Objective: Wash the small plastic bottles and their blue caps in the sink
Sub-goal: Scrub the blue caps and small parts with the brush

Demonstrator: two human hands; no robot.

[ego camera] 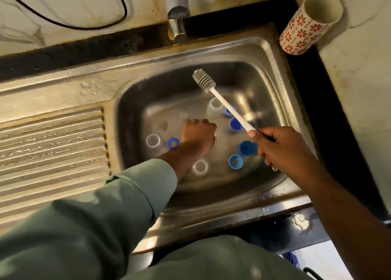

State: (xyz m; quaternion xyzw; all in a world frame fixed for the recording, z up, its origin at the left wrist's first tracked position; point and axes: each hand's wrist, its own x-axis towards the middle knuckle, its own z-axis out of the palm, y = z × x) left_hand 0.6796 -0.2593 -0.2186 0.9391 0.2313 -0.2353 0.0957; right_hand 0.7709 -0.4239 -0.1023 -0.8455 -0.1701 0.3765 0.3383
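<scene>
Three small clear plastic bottles stand in the steel sink (pixel 273 72): one on the left (pixel 152 140), one near the front (pixel 200 167), one at the back (pixel 214 107). Several blue caps lie around them, such as one on the left (pixel 173 142), one at the front right (pixel 235 161) and one in the middle right (pixel 235 124). My left hand (pixel 197 132) reaches down to the sink floor with its fingers curled; what lies under it is hidden and blurred. My right hand (pixel 281 146) grips the white handle of a bottle brush (pixel 204 80), whose grey head is raised over the basin.
A chrome tap (pixel 176 15) stands at the back over the basin. A ribbed draining board (pixel 53 144) lies to the left. A white cup with red flowers (pixel 306 26) stands on the counter at the back right. A black cable (pixel 84 26) runs along the wall.
</scene>
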